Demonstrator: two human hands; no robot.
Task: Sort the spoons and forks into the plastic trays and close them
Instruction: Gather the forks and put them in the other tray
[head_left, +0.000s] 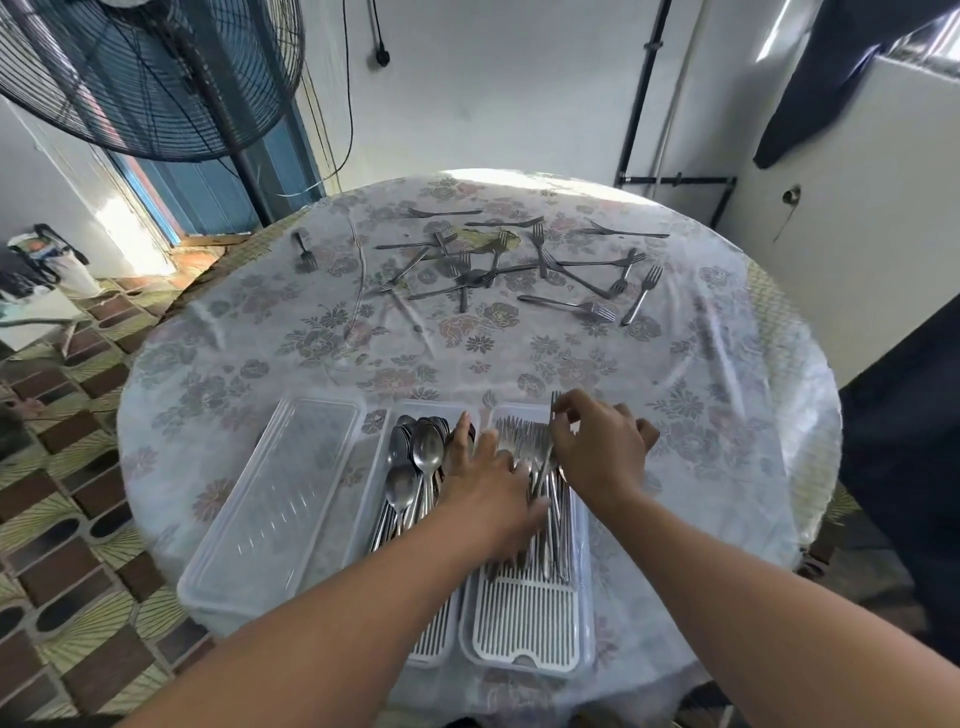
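Two plastic trays stand side by side at the near table edge. The left tray (431, 652) holds a heap of spoons (418, 467). The right tray (524, 629) holds a stack of forks (519, 441). My left hand (485, 480) lies flat with straight fingers across both trays, pressing on the forks. My right hand (597, 447) pinches a fork (548, 447) and holds it over the fork stack, tines pointing away. Several loose forks (519, 265) are scattered at the far side of the table.
A clear plastic lid (275, 504) lies upside down left of the trays. A single fork (304, 252) lies apart at the far left. A standing fan (156, 78) is behind the round table (727, 415) with its flowered cloth. The floor is tiled on the left.
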